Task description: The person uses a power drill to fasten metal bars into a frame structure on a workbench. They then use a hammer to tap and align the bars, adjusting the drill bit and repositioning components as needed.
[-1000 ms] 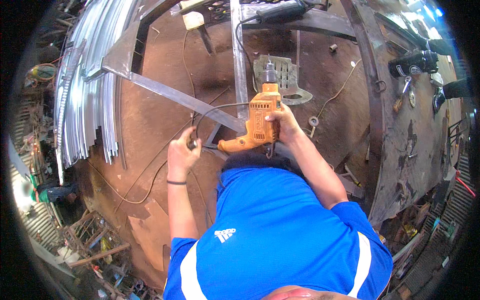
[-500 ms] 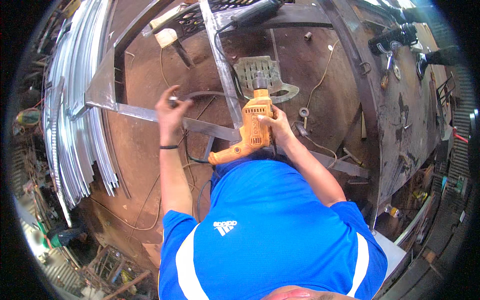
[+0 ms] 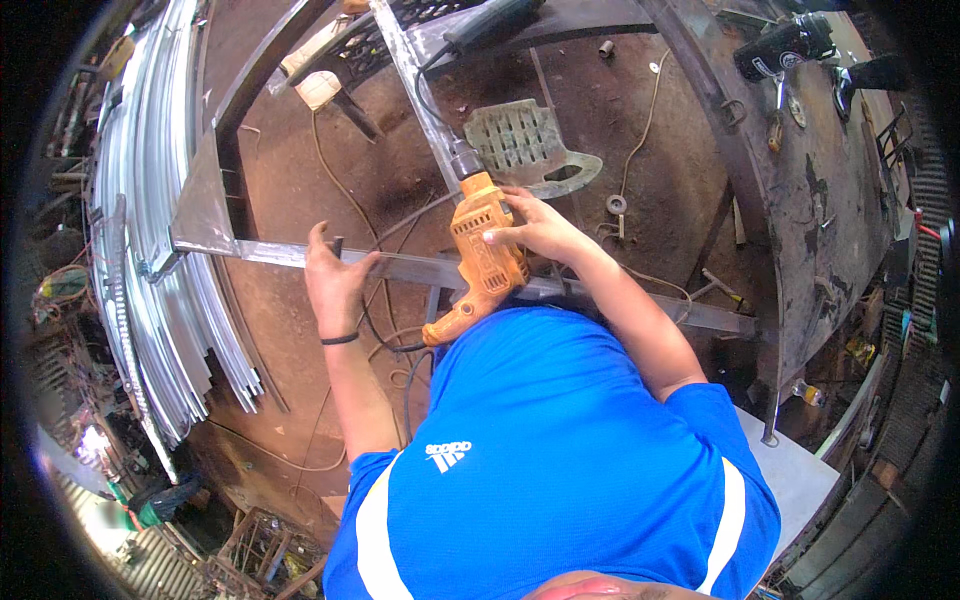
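Note:
A yellow-orange power drill (image 3: 485,240) lies against my front, its dark chuck (image 3: 465,163) pointing away and its handle toward the lower left. My right hand (image 3: 548,228) is closed round the right side of the body, thumb on top; its other fingers are mostly hidden. To the left, my left hand (image 3: 335,280) is raised over a flat metal bar (image 3: 275,252), its thumb and forefinger spaced apart. A small dark cylindrical piece (image 3: 338,243) shows among its fingers, too small to name. The drill's dark cord (image 3: 405,347) runs from the handle.
Long shiny metal strips (image 3: 150,210) are stacked at the left. A metal frame bar (image 3: 415,85) slopes toward the drill chuck. Beyond the drill lies a perforated plastic piece (image 3: 515,140). A dark metal table (image 3: 815,230) stands at the right with a black bottle (image 3: 785,48). Cables cross the floor.
The drill has swung left, its chuck now over the sloping bar, with my right hand still on it. My left hand has lowered slightly toward me. The whole view has shifted a little.

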`<state>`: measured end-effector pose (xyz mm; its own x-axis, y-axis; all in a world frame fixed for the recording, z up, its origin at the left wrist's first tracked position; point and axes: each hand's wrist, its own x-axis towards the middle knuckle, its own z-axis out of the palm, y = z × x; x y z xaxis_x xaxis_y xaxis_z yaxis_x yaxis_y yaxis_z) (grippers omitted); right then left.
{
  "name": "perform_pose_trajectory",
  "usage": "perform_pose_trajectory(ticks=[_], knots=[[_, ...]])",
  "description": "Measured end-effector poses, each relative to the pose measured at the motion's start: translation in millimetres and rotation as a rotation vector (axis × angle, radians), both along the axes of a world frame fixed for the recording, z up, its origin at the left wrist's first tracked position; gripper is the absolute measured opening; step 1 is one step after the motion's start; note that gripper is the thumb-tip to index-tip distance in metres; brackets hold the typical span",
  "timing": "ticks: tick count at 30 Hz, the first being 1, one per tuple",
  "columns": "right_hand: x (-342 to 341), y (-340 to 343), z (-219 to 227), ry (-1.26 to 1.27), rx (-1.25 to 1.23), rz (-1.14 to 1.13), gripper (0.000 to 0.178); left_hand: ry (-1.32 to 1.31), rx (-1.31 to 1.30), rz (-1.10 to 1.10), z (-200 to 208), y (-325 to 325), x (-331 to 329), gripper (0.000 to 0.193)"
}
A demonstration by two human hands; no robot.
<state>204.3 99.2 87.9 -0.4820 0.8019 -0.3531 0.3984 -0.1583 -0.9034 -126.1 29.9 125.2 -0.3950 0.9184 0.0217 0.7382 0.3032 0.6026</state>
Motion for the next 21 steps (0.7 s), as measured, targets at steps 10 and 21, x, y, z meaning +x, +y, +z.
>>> perform_pose_trajectory(ticks=[10,21], knots=[[10,-6,-1,0.038,-0.045,0.060,0.071,-1.365,0.371,-0.083,34,98,104,0.029],[10,-8,23,-0.199,-0.033,0.208,0.085,-1.372,0.292,-0.309,14,168,149,0.029]])
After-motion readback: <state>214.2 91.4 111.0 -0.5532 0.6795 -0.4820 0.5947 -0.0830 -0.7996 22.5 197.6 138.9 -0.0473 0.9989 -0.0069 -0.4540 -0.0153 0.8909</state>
